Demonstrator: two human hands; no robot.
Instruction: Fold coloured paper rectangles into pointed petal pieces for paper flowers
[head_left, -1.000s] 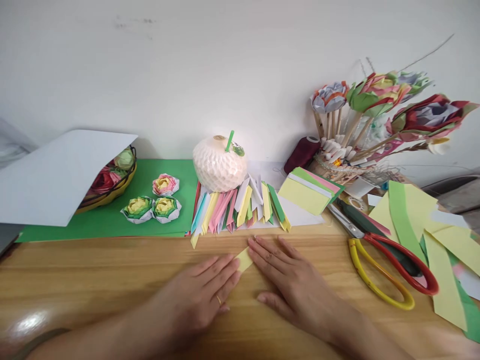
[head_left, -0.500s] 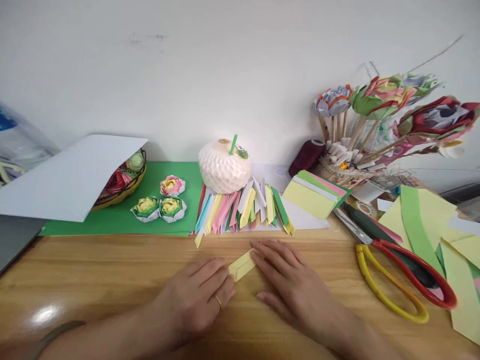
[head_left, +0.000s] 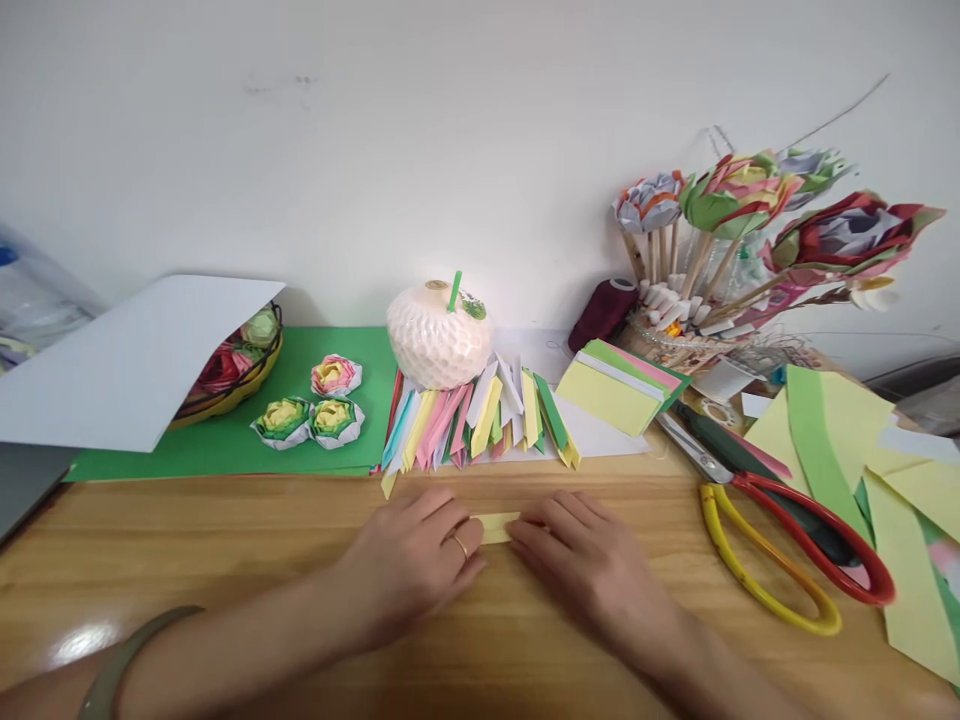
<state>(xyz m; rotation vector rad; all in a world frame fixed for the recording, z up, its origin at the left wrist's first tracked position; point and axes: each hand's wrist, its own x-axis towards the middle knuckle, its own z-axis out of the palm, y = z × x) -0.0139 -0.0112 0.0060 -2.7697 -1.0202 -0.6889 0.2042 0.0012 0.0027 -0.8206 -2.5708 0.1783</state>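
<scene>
A small folded strip of yellow paper (head_left: pixel 496 528) lies on the wooden table between both hands. My left hand (head_left: pixel 420 560) covers its left end, fingers curled together and a ring on one finger. On the right end rest the fingertips of my right hand (head_left: pixel 574 555), its fingers close together. Only the middle of the strip shows. Just beyond the hands is a row of folded paper pieces (head_left: pixel 487 415) in several colours, in front of a white textured round ornament (head_left: pixel 439 335) with a green stick.
Three paper flowers (head_left: pixel 335 422) sit on green sheets (head_left: pixel 225 462), beside a basket (head_left: pixel 255 385) under white paper (head_left: pixel 142 350). At right are scissors (head_left: pixel 757 485), cut paper (head_left: pixel 907 560), a card stack (head_left: pixel 611 395), a dark thread spool (head_left: pixel 602 314) and paper flowers on sticks (head_left: pixel 742 195).
The yellow strip has turned from slanted to nearly level. My left hand has shifted right over its end, and my right hand's fingers have drawn closer together. The view has shifted slightly.
</scene>
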